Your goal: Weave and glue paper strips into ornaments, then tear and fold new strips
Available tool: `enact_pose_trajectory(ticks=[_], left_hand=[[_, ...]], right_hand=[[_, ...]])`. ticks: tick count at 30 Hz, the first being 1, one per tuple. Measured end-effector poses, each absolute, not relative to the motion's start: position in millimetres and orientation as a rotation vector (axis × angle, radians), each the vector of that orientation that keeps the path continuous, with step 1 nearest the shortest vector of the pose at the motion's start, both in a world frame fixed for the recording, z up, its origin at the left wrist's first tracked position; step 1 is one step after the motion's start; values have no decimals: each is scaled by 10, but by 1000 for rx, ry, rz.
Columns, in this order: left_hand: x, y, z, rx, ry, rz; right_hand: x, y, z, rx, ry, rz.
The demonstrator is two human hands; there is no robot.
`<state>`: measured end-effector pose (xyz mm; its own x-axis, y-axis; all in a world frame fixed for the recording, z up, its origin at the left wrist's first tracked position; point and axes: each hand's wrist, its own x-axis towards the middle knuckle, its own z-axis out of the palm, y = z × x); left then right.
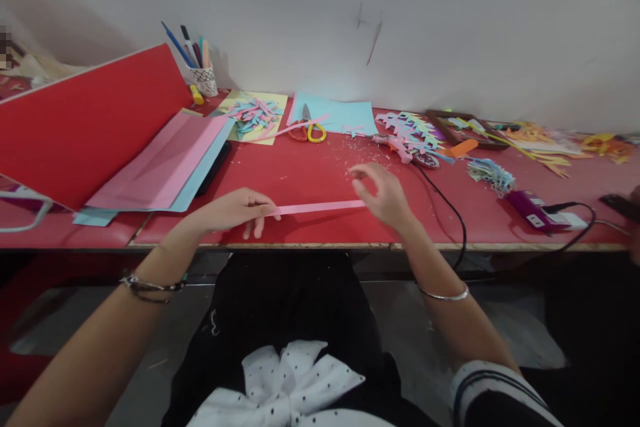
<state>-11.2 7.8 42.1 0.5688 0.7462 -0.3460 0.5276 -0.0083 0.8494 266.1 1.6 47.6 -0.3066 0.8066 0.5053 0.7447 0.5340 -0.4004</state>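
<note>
A long pink paper strip (320,207) stretches sideways just above the table's front edge. My left hand (245,208) pinches its left end between thumb and fingers. At the other end, my right hand (383,193) is open, its fingers curved and thumb apart from them. The strip's right tip meets the right hand near the thumb; whether they touch I cannot tell. Beyond the hands lie scissors (317,133) with red and yellow handles, beside another thin pink strip (305,125). A pink glue gun (397,147) rests farther right.
Pink sheets (160,160) and a red folder (100,127) are at left. Cut paper pieces (255,113) lie on yellow paper, near a pen cup (204,80). A black cord (445,197) hangs over the front edge; a purple power strip (533,211) is at right.
</note>
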Motion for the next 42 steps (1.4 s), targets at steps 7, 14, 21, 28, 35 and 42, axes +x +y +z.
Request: enact_pose_trajectory(ticks=[7,14,21,28,35,42], left_hand=[[105,38,529,1745,999,279],[135,11,468,1974,1109,389],[150,25,441,1818,971,404],[108,-21,491,1837,1048,355],[-57,77,477,1827,1048,326],[-187,77,518,1863,1118,310]], right_hand=[[2082,-25,545,-1115,-2551,295],[1915,16,502,-1252,-2523,416],[1882,-20,529,-1203,-2533,378],[1944,4,468,-1254,-2498,332],[2224,73,489,-1300,-2403,482],[2624,149,391,-1371,-2323,399]])
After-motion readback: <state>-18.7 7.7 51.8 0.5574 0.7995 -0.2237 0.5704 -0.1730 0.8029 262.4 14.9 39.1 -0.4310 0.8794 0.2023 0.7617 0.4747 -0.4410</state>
